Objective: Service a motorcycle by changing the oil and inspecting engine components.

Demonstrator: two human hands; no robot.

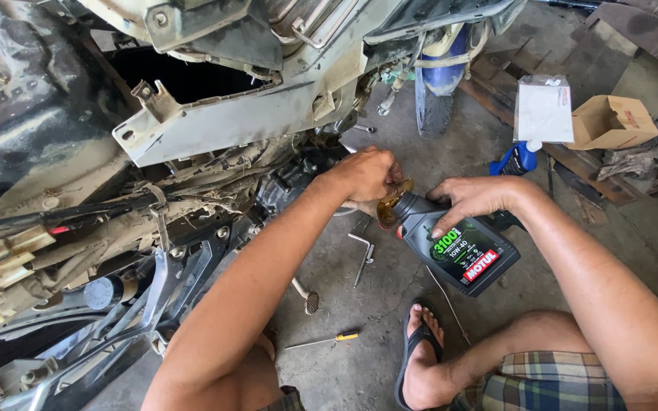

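1. Oil is mid-pour here. The dark grey oil bottle (pixel 462 251) sits just right of frame centre, tipped with its neck aimed left toward the engine (pixel 291 183) of the stripped scooter (pixel 192 114) that fills the upper left.
2. Right hand (pixel 477 199) is spread over the top of the bottle, fingers wrapped down its side in a firm hold, thumb tucked out of view.
3. Left hand (pixel 367 173) is curled closed just above the bottle's mouth, pinching something amber-looking, maybe a small funnel (pixel 390 204). Can't really tell what it is, too small and half hidden.
4. Looks to me like the filling stage, with the bottle not yet tipped very far.
5. My guess is the next bit needs a slow, steady tilt while the mouth stays lined up with the filler hole, or it'll dribble on the concrete floor (pixel 390 335).
6. Loose bits nearby: a T-handle wrench (pixel 362 255) below the hands, a yellow-handled screwdriver (pixel 321 340) lower centre, a cardboard box (pixel 611 122) upper right, and a blue bottle (pixel 518 158) just above the right wrist.
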